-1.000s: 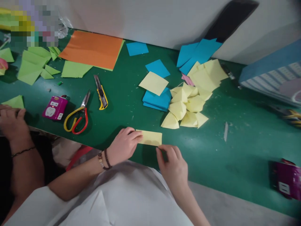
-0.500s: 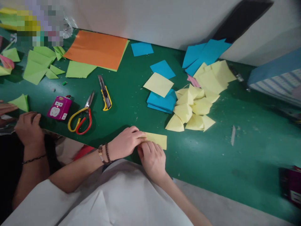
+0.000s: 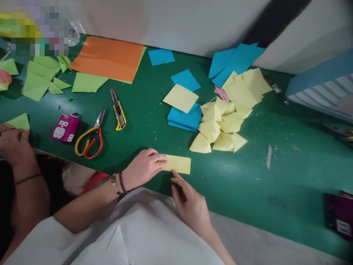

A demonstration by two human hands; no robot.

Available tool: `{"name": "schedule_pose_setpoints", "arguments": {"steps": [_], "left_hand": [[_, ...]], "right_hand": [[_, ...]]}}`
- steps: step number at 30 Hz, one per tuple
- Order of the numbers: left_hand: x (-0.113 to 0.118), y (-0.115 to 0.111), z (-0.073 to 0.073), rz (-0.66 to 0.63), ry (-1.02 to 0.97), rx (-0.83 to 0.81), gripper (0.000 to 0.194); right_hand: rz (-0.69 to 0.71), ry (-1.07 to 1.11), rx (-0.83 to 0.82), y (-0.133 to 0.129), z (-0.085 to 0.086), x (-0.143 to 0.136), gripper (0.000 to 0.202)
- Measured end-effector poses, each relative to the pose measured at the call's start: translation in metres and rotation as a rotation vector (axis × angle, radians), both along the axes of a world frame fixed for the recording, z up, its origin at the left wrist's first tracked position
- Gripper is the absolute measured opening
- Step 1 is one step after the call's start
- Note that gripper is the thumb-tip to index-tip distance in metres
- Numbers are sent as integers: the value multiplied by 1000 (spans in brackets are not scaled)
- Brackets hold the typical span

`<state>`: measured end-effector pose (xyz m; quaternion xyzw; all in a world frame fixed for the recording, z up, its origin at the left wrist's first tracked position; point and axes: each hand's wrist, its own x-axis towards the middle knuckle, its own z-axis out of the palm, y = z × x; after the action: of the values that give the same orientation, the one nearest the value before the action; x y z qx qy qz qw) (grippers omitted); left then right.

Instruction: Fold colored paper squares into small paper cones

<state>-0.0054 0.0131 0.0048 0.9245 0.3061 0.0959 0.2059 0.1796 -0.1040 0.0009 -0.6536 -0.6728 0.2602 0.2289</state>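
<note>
Clamping yellow paper strip (image 3: 179, 164) under left hand (image 3: 140, 168); poising right hand (image 3: 192, 206), thumb and forefinger apart, at near edge.

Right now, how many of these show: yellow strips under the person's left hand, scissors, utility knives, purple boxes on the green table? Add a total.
Yellow strip under the left hand: 1
Scissors: 1
Utility knife: 1
Purple boxes: 2
Total: 5
</note>
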Motion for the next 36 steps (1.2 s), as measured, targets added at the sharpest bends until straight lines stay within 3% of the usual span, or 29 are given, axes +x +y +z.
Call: {"name": "schedule_pose_setpoints", "arguments": {"steps": [8,12,17,20,24,28,30,33,36], "left_hand": [[0,-1,0,1,11,28,20],[0,-3,1,-9,42,73,21],[0,-6,1,-18,84,124,22],[-1,-6,2,-32,82,133,22],[2,-8,8,-6,48,129,28],[17,-12,14,75,-59,160,43],[24,-14,14,80,-97,144,44],[28,-15,10,76,-128,94,33],[22,-15,2,69,-164,16,28]], "right_hand": [[-276,-27,16,-8,10,38,17],[-261,-59,125,7,7,42,19],[-262,-133,76,39,-2,36,38],[-242,-150,59,51,-6,36,37],[-220,-45,60,51,-3,36,31],[-255,16,162,39,6,27,16],[-184,-11,236,33,9,24,9],[42,-59,326,25,11,27,6],[192,-137,373,21,7,41,26]]}}
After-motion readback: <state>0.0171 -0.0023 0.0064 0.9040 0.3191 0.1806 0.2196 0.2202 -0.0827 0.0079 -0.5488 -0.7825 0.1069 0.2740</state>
